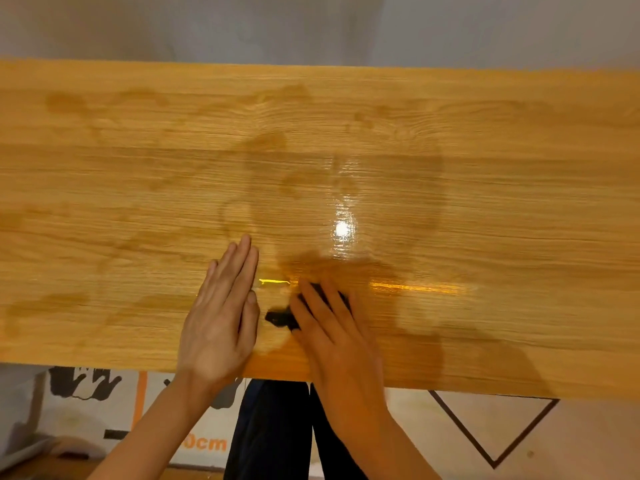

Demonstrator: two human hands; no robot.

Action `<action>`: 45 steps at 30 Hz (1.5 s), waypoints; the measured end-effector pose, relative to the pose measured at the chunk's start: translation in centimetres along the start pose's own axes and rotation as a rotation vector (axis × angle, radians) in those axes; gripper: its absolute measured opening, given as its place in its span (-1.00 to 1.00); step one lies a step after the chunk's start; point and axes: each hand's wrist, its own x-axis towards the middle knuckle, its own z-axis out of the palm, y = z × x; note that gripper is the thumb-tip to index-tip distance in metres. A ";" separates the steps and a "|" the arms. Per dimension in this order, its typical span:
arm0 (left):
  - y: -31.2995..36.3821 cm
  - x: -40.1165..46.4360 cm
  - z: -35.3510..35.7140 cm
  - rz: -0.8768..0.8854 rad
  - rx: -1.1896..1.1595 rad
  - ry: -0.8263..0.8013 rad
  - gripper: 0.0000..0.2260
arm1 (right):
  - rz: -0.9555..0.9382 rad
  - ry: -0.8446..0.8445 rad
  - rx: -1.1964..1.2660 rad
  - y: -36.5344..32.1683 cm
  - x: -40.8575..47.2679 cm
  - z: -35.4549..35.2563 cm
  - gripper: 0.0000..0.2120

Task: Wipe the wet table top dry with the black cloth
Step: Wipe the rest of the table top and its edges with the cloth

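a glossy wood-grain table (485, 202) with darker wet patches stands against a pale wall (311, 26). two bare hands rest near its front edge. the left hand (221, 317) lies flat, fingers straight. the right hand (332, 334) presses spread fingers on one black cloth (278, 318), mostly hidden beneath it.

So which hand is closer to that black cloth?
The right. The right hand presses flat on the black cloth, covering most of it; the left hand lies flat beside it, apart.
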 end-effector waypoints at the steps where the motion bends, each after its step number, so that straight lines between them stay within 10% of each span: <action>1: 0.0 0.1 -0.1 -0.004 -0.015 -0.005 -0.53 | 0.010 0.003 0.003 0.2 1.7 0.0 -0.43; 17: -5.7 12.8 -3.3 -0.006 0.060 0.093 -0.53 | 0.515 0.338 0.049 8.0 2.4 -4.4 -0.62; 26: -5.6 12.5 -2.8 0.015 0.081 0.104 -0.54 | 0.057 0.041 0.015 1.3 9.5 -0.3 -0.53; 34: -5.5 12.6 -3.1 0.004 0.093 0.078 -0.52 | 0.581 0.348 0.096 7.5 8.4 -4.8 -0.65; 40: -5.7 12.7 -2.9 -0.004 0.115 0.052 -0.51 | 0.276 0.253 -0.114 -1.5 16.1 1.9 -0.67; 45: -5.8 12.6 -2.7 0.031 0.109 0.085 -0.52 | 0.190 0.122 -0.028 4.1 13.6 -1.5 -0.66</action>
